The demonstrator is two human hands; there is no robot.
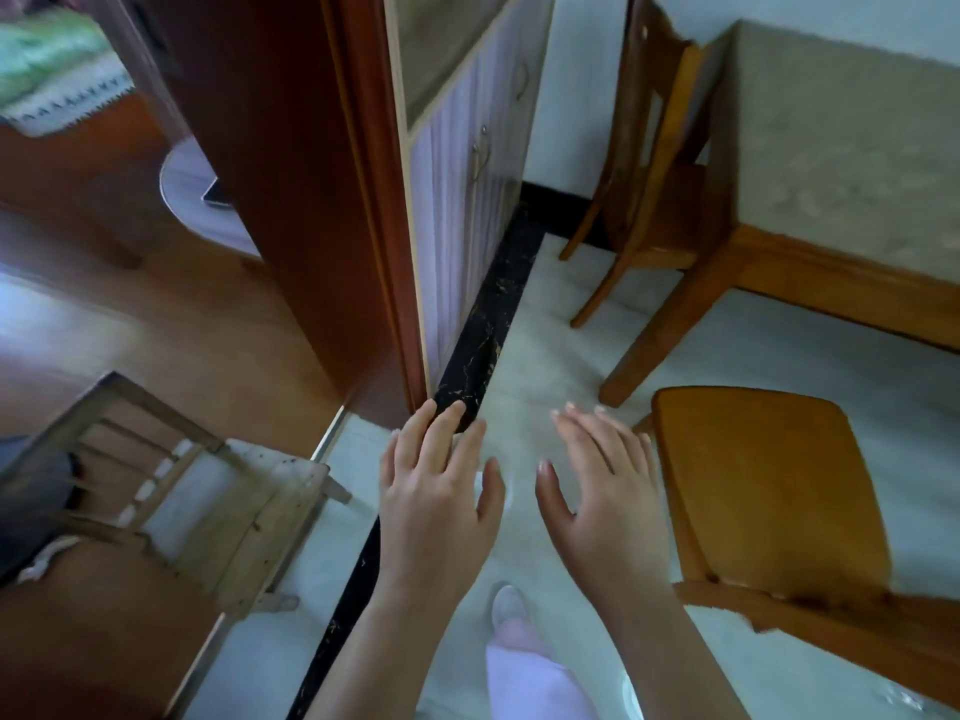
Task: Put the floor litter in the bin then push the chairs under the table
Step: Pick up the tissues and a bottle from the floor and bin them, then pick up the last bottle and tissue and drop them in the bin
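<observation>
My left hand (436,491) and my right hand (597,485) are held out side by side over the pale tiled floor, fingers spread, nothing in either. Just right of my right hand stands an orange wooden chair (763,491), its seat pulled out from the table (852,163). The table has a light patterned top and wooden legs. A second wooden chair (649,163) stands at the table's far left end against the wall. No litter or bin shows clearly; something faint and pale lies on the floor between my hands, too blurred to tell.
A brown door (291,189) stands open on the left, with a lilac cabinet (467,189) behind it. A small worn wooden chair (208,491) sits at the lower left on the wood floor. My foot in a white shoe (509,605) is below my hands.
</observation>
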